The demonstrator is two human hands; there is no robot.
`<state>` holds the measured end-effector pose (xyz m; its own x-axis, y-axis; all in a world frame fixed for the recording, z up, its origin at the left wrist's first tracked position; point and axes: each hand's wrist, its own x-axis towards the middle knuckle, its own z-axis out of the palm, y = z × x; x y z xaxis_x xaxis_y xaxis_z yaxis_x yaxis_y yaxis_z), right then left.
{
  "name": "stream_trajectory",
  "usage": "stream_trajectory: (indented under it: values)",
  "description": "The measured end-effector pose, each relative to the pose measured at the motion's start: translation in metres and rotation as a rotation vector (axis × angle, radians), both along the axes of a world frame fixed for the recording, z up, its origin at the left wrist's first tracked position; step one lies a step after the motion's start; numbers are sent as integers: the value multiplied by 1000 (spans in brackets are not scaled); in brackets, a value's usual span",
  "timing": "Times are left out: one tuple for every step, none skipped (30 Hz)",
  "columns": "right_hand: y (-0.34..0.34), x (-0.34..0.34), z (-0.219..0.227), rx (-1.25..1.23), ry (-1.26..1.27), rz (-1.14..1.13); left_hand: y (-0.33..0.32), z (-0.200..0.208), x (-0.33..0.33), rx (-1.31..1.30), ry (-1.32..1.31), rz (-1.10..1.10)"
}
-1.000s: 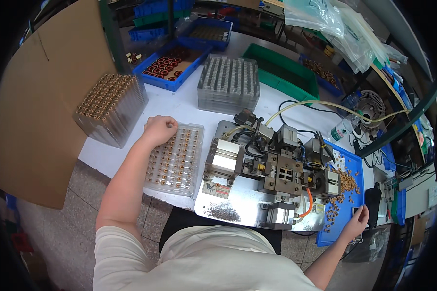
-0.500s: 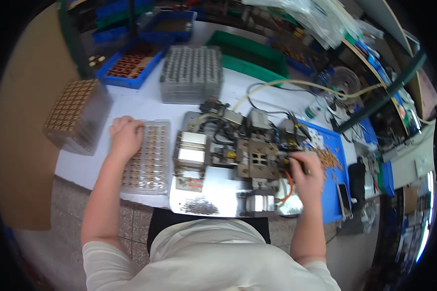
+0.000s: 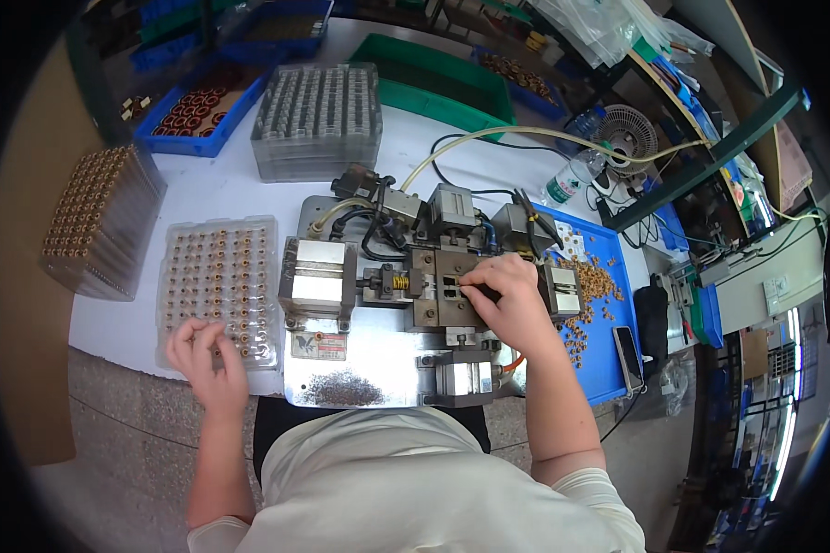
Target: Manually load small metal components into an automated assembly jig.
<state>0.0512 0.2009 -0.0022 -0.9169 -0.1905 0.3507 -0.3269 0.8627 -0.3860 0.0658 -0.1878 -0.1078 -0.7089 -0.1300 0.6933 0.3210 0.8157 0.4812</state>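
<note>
My left hand (image 3: pixel 205 361) is over the near edge of a clear plastic tray (image 3: pixel 177 267), its fingers loosely curled and apart, with nothing visible between them. Rows of small copper-coloured ring-like parts sit in the tray's pockets. My right hand (image 3: pixel 509 297) reaches into the middle of a metal clamping fixture (image 3: pixel 424 318). Its thumb and forefinger are pinched together at the slotted centre block (image 3: pixel 449 288); whatever they hold is too small or hidden to make out. The fixture, with metal cylinder blocks around its centre, stands on a shiny base plate (image 3: pixel 378 355).
Right of the fixture, a blue tray (image 3: pixel 622 276) holds loose copper-coloured parts (image 3: pixel 599 281) and a phone (image 3: pixel 628 358). Stacked clear trays (image 3: pixel 315 124) and a filled stack (image 3: pixel 101 221) stand left. Behind are a green bin (image 3: pixel 433 83), a hose (image 3: pixel 526 132) and a bottle (image 3: pixel 567 180).
My left hand has moved from the tray's far end to its near edge. My right hand has gone from the fixture's right side to its centre block. The whole view has shifted slightly.
</note>
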Motion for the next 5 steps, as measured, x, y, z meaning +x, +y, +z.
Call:
stream_trajectory:
  values:
    - [-1,0,0,-8,-7,3,0,-2,2,0,9,-9]
    - [-1,0,0,-7,-9,7,0,-2,3,0,7,-6]
    - [-2,-1,0,-20,-40,-9,0,-3,4,1,10,-6]
    - [-2,-1,0,-32,-71,-25,0,-3,4,1,14,-6]
    - [-3,-1,0,-45,-101,-41,0,-3,4,2,18,-7]
